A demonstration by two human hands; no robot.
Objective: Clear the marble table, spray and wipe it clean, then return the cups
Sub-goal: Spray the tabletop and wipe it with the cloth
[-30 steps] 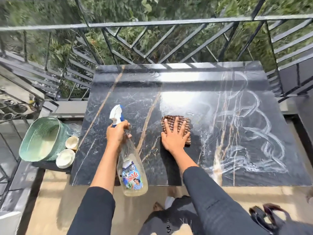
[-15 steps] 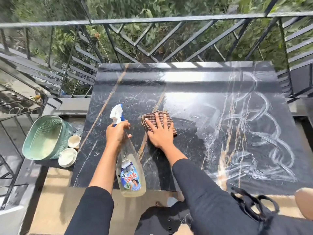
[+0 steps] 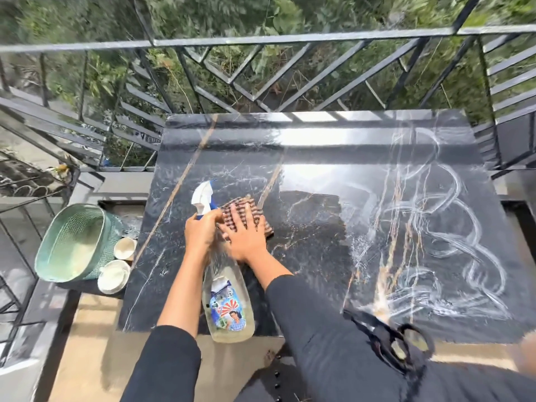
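The left hand [image 3: 200, 232] grips the spray bottle [image 3: 229, 300] by its neck, while the right hand [image 3: 246, 240], touching it at 3 o'clock, lies flat, fingers spread toward 12 o'clock.

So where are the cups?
In the head view, the cups sit left of the marble table, off its edge, right beside the green basket.

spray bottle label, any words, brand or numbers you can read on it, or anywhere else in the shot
Colourful label on the clear plastic spray bottle: lettering too blurred to read; only red rays and a figure in blue show.
Black marble table: white looping streaks, not lettering.
Elsewhere: no text visible.
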